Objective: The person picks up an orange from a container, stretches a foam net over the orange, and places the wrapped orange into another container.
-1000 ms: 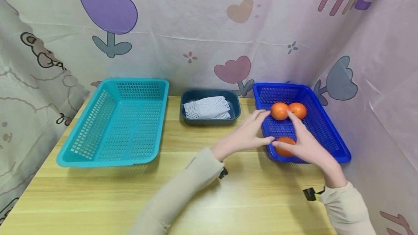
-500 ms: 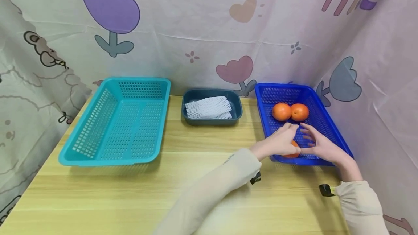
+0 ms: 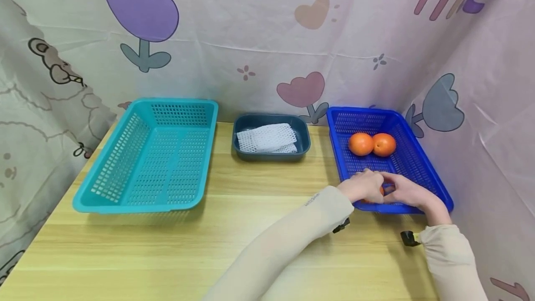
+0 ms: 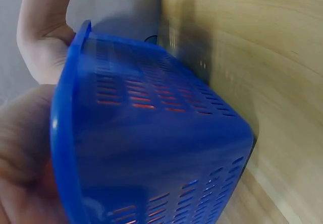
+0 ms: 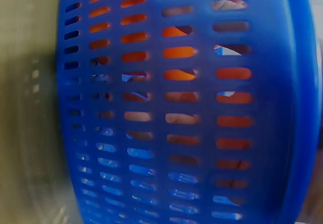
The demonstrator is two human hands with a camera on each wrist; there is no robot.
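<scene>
In the head view both my hands reach down into the front of the blue basket (image 3: 418, 153). My left hand (image 3: 364, 185) has its fingers curled round an orange (image 3: 381, 191), covering most of it. From the right, my right hand (image 3: 411, 193) curves its thumb and fingers against the same orange. Two more oranges (image 3: 361, 144) lie side by side behind the hands in the basket. The left wrist view shows the blue basket's wall (image 4: 146, 143) beside part of the left hand (image 4: 25, 148). Through the basket slots, the right wrist view shows patches of orange (image 5: 180, 52) and fingers.
A dark tray (image 3: 271, 156) holding white foam fruit nets (image 3: 267, 138) stands at the back middle. On the left is a larger turquoise basket (image 3: 140, 208). A printed curtain (image 3: 246, 17) hangs behind the wooden table (image 3: 251, 226) and along its right side.
Both hands have moved down into the blue basket's front and closed in round the front orange. My left hand came over from the basket's left edge. The two rear oranges have stayed put.
</scene>
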